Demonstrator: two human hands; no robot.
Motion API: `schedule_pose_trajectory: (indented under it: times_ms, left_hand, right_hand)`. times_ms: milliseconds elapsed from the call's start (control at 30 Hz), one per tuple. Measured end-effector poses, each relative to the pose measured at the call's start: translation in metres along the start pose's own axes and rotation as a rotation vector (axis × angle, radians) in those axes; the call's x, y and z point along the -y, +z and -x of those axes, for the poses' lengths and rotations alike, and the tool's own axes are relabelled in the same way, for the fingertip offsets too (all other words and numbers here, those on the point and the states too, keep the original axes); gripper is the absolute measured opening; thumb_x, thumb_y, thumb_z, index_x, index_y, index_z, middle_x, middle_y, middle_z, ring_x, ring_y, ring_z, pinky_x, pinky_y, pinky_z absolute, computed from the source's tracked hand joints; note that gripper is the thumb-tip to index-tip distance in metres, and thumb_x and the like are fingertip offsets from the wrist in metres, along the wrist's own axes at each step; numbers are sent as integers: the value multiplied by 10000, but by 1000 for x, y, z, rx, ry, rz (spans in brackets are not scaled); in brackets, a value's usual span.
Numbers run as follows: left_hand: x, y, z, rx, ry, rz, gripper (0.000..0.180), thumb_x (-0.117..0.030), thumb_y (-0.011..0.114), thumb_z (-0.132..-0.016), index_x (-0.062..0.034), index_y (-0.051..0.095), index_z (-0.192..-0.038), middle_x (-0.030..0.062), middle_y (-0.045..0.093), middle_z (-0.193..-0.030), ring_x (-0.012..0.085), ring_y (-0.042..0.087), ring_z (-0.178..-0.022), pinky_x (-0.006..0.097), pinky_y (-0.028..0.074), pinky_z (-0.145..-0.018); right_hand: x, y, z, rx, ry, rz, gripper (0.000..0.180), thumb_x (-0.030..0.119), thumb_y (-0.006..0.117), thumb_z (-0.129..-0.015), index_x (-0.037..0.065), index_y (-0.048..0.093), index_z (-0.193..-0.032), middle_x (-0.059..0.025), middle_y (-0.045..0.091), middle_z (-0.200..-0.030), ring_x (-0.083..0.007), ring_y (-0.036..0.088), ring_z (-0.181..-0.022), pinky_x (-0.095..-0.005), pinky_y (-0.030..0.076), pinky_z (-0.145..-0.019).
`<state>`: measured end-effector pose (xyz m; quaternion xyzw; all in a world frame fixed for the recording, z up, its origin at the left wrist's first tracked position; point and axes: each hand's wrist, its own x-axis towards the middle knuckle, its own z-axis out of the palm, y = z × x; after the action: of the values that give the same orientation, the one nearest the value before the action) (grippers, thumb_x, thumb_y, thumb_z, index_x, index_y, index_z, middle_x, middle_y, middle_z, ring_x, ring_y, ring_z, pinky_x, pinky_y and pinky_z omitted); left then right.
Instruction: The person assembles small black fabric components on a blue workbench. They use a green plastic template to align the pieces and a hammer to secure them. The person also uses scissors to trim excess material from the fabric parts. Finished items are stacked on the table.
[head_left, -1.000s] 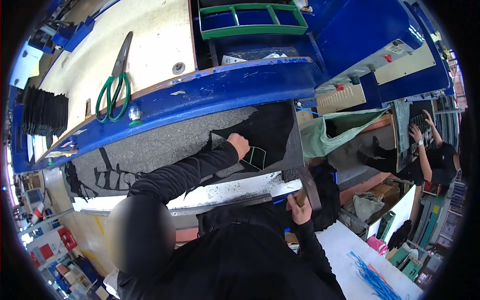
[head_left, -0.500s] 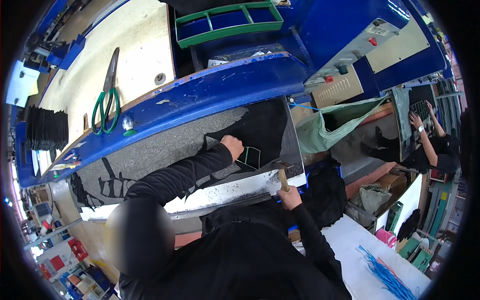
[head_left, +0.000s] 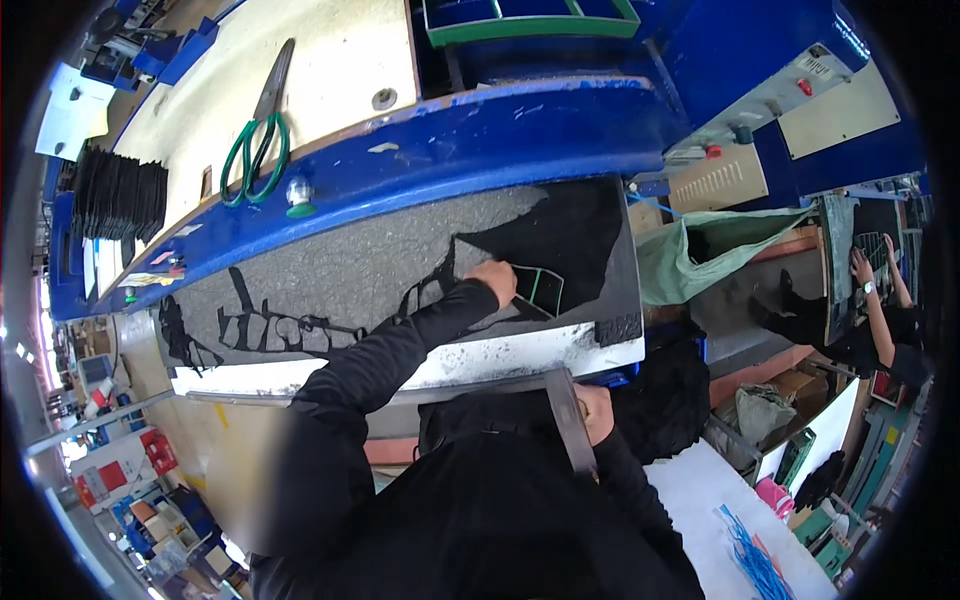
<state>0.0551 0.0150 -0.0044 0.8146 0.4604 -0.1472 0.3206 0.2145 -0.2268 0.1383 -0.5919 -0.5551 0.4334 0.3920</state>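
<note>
My left hand (head_left: 495, 283) is closed at the left end of a thin, green-edged cutting die (head_left: 541, 290). The die stands over black sheet material (head_left: 572, 235) on a grey, scored work board (head_left: 375, 245). Beside the board's near edge, close to my body, my right hand (head_left: 598, 414) is wrapped round a wooden-handled tool. Its long, flat grey head (head_left: 571, 420) hides part of the fingers. Left of my left hand, thin black offcuts (head_left: 265, 330) with cut-out gaps lie along the board.
Large scissors (head_left: 262, 140) with green handles lie on the pale table (head_left: 340, 60), near stacked black pieces (head_left: 120, 195). A blue machine beam (head_left: 480, 125) crosses behind the board. A green sack (head_left: 690, 255) hangs at right, with another person's hands (head_left: 865, 268) beyond.
The view has shifted, so the scene sits farther right. My right hand has drawn the tool back toward my body, turning its long head into view. My left hand stays at the die.
</note>
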Motion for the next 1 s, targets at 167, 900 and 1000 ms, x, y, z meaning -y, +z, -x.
schedule_pose_trajectory:
  times_ms: [167,900,1000]
  left_hand:
    - [-11,-2,10,-122,-48,22,414,-317,499,-997,29,723,-962,284,714,-951,453,695,-932,528,561,-851]
    - [-18,3,25,-272,123,164,480,-364,542,-959,55,716,-800,317,673,-849,478,677,-845,548,539,-842]
    - [-17,20,35,-333,157,250,479,-360,549,-957,51,709,-770,310,667,-827,479,673,-830,545,537,-830]
  right_hand:
    - [-77,35,8,96,524,103,254,210,687,-804,-30,605,-802,-264,624,-751,-447,642,-736,-478,486,-667]
    - [-44,69,-15,110,-82,828,458,407,830,-754,135,671,-1086,-80,593,-1118,-309,572,-1083,-444,439,-929]
    - [-2,38,-28,36,-129,569,550,407,846,-732,130,675,-1176,-100,579,-1152,-324,532,-1130,-455,412,-946]
